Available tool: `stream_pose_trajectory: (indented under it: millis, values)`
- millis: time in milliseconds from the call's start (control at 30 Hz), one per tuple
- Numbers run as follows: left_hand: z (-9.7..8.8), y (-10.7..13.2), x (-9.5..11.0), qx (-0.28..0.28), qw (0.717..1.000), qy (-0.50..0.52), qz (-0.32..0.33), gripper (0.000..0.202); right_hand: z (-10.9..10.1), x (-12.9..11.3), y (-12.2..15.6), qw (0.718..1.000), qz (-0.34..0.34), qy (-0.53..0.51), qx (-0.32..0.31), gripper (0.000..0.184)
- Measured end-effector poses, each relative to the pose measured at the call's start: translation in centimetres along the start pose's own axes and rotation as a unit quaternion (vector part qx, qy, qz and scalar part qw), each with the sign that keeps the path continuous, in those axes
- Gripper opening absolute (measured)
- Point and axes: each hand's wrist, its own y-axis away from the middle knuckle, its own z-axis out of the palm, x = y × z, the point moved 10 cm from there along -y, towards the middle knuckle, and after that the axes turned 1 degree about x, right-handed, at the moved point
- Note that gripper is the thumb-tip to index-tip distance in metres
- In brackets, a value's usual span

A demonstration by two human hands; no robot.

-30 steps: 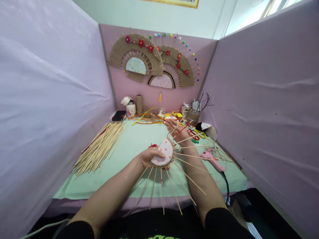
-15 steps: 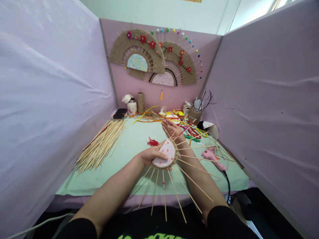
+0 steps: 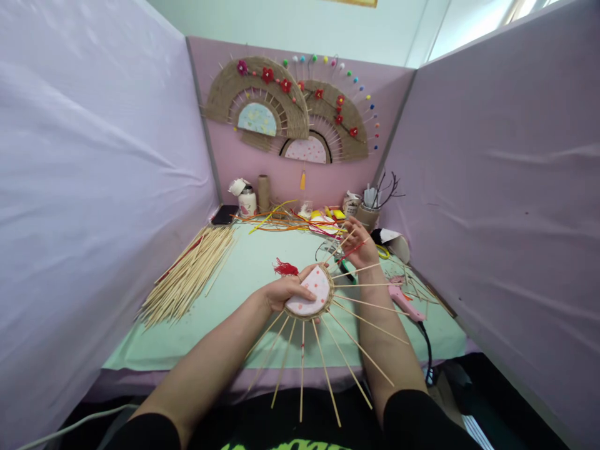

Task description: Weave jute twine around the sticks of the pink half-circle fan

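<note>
My left hand point(image 3: 290, 292) is closed on a half-round fan frame point(image 3: 309, 295), thumb on its white, red-dotted face and the other fingers behind. Twine edges the curved rim, and thin bamboo sticks point(image 3: 360, 285) fan out from it to the right and downward. A red tassel point(image 3: 285, 268) hangs off its far-left corner. Behind the upper stick ends is my right hand point(image 3: 362, 247), palm towards me, its fingers loosely curled and apart. A reddish stick crosses in front of that palm; I see no grip on it.
Loose bamboo sticks point(image 3: 190, 275) lie in a heap at left, near a phone point(image 3: 225, 215). A pink glue gun point(image 3: 405, 304) with a black cord rests at right. Coloured pipe cleaners point(image 3: 276, 219) and jars line the back. Finished fans point(image 3: 262, 94) hang on the pink panel.
My right hand has moved right along the upper stick ends, and its fingers have curled somewhat. The fan frame has shifted and turned slightly in my left hand, which keeps its hold.
</note>
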Motion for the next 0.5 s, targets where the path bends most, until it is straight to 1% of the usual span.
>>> stream_pose_trajectory:
  millis: [67, 133, 267, 367, 500]
  values:
    - [0.1, -0.2, -0.5, 0.003, 1.000, -0.002, -0.018, 0.099, -1.2, -1.5, 0.1, 1.000, -0.015, 0.015, 0.016, 0.014]
    - [0.0, -0.3, -1.0, 0.010, 0.999, -0.003, -0.031, 0.100, -2.1, -2.5, 0.2, 0.998, -0.035, 0.045, 0.034, 0.013]
    - [-0.2, -0.4, -1.2, 0.020, 0.999, -0.002, -0.034, 0.100, -3.0, -4.0, 0.3, 0.986, -0.094, 0.126, 0.064, 0.021]
    - [-0.7, -0.2, -0.4, 0.026, 1.000, 0.002, -0.008, 0.097, -3.0, -4.1, 0.1, 0.978, -0.110, 0.164, 0.071, 0.027]
    - [-1.4, 0.2, 1.5, 0.049, 0.998, 0.004, 0.045, 0.099, -2.4, -3.2, 0.0, 0.982, -0.093, 0.156, 0.057, 0.028]
